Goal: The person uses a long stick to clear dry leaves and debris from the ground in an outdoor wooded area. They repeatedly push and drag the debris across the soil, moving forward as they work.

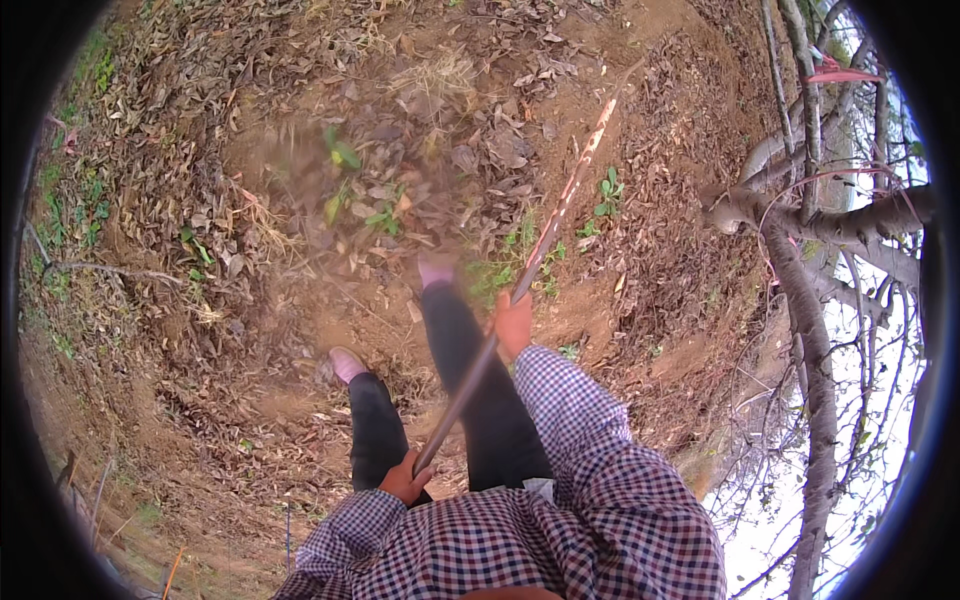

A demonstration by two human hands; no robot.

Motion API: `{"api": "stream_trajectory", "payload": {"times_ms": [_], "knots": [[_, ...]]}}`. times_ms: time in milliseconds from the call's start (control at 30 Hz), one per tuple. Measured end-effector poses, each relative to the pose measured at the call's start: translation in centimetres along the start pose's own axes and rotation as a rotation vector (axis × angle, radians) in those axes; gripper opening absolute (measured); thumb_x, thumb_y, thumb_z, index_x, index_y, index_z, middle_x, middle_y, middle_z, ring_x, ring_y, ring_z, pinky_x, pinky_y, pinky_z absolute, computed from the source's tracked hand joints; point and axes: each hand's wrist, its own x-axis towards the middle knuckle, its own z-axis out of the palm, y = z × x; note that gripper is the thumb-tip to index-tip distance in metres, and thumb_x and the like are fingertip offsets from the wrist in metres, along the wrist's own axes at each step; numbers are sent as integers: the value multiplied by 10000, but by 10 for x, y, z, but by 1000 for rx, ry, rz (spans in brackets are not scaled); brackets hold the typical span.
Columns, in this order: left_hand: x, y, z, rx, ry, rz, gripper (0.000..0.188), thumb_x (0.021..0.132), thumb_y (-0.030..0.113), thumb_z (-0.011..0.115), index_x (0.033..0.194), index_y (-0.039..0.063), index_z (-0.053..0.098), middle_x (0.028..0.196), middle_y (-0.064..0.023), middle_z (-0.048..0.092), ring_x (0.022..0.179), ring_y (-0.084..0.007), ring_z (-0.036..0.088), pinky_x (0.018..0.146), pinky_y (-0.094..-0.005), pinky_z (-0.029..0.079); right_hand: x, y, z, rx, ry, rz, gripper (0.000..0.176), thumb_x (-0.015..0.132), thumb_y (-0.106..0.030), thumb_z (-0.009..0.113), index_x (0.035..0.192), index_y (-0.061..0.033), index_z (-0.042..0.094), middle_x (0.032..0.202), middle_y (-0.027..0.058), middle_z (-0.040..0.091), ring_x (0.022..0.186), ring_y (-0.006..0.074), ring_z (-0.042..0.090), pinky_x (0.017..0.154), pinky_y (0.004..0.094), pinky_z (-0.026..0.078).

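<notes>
A long wooden pole [466, 390] slants across my front, from low by my waist up to the right, over ground covered in dry leaves. My left hand [406, 478] grips it near its lower end, close to my body. Higher up, around the middle of the pole, my right hand [514, 325] is closed on it. The far part of the pole looks reddish with pale worn patches, and its tip lies near bare soil at the top. What is fixed to the tip, if anything, I cannot tell.
A tree trunk with forking branches [810, 360] stands at the right, with a pink ribbon [844, 75] on it. Small green weeds [610, 192] grow near the pole. A thin fallen branch [116, 268] lies at the left. My feet stand on leaf litter and soil.
</notes>
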Motion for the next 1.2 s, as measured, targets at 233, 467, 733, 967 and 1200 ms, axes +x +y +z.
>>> {"api": "stream_trajectory", "payload": {"times_ms": [233,467,733,967,1200], "knots": [[-105,-130,-18,201,105,-244,443,858,411,621,1161,115,491,866,-201,649,805,-374,640,698,-459,490,-153,60,53,246,-215,275,191,945,-119,465,1011,-68,293,714,90,478,472,183,529,422,365,539],[-126,-187,-36,381,105,-460,505,791,481,644,1110,108,525,828,-170,664,790,-349,653,703,-441,510,-172,73,75,394,-340,400,164,934,-67,451,992,-63,298,677,85,460,493,205,532,478,395,551],[-4,-21,-65,514,483,-77,380,799,434,651,1033,161,527,728,-158,665,643,-351,653,598,-466,511,-1,-41,51,500,-101,281,180,942,-160,502,928,-69,347,608,53,435,422,166,460,373,339,465],[138,250,-70,387,490,314,404,854,414,596,1030,61,510,722,-221,629,669,-400,626,608,-498,474,202,-195,-40,281,86,-25,195,920,-120,514,953,-29,344,694,53,465,513,131,478,408,296,450],[187,318,-67,-76,294,477,370,857,290,619,1119,51,513,847,-211,634,812,-353,641,704,-420,483,242,-214,-52,-131,130,-74,287,939,-132,506,1080,45,331,775,152,531,516,191,556,417,305,520]]}}
